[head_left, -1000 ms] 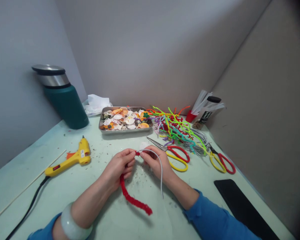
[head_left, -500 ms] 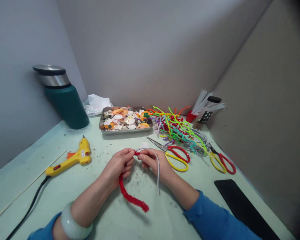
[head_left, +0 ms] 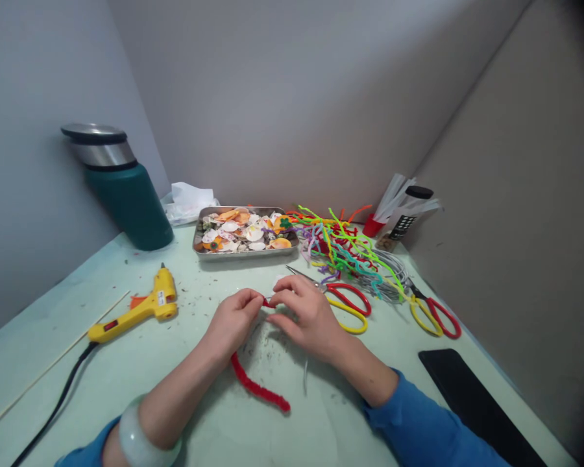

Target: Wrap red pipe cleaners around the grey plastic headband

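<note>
Pinched in my left hand is a red pipe cleaner; its short end pokes out past the thumb and its long fuzzy tail curves down toward me. My right hand is beside that short end, thumb and fingers apart, with no firm grip visible. A thin grey wire shows below my right palm, and its middle stretch is hidden behind the hand. Just beyond my right hand lie scissors with one red and one yellow handle, partly covered by the fingers.
A metal tray of shells stands at the back, beside a heap of coloured pipe cleaners. To the left are a yellow glue gun, a thin stick and a green bottle. More scissors and a black strip lie right.
My right hand has let go its pinch at the red end, and its fingers have spread and turned over. The grey wire's loop has dropped from above the hand to behind it.
</note>
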Demonstrator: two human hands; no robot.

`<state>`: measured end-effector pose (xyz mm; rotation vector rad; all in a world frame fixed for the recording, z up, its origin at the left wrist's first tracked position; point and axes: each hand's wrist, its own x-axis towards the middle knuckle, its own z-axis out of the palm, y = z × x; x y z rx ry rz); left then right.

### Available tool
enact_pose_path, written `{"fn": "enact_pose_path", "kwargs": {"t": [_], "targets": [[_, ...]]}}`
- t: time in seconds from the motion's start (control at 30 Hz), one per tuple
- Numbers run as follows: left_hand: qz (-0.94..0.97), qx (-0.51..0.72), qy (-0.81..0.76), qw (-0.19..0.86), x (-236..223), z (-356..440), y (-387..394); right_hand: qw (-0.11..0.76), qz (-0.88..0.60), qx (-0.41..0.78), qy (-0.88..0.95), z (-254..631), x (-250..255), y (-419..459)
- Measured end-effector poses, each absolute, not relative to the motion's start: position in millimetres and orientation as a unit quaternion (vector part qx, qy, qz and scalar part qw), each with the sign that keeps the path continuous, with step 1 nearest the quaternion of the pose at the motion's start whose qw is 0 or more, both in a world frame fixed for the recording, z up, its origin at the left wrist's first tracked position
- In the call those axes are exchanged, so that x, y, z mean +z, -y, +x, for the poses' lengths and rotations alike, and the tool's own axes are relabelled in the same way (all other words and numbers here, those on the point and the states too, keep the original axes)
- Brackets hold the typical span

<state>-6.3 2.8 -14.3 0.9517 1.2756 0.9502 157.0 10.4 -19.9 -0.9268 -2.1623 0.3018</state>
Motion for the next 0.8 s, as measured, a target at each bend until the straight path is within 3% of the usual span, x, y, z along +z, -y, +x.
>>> {"fn": "enact_pose_path", "kwargs": {"t": [0.1, 0.2, 0.4, 0.8], "targets": [[0.423, 0.389, -0.57, 0.587, -14.0, -5.4, -2.3, 0.311, -0.377, 0.0, 0.872, 156.2, -23.1, -8.5], [0.42, 0.378, -0.565, 0.601, -11.7, -4.3, -1.8, 0.304, -0.386, -0.029, 0.87, 156.2, -24.0, -8.5], [0.407, 0.387, -0.514, 0.648, -10.1, -6.4, -2.0, 0.359, -0.38, 0.044, 0.852, 157.3, -23.1, -8.9], [0.44, 0.348, -0.524, 0.641, -4.8, -4.9, -0.4, 0.429, -0.386, 0.214, 0.788, 155.7, -16.1, -8.5]]}}
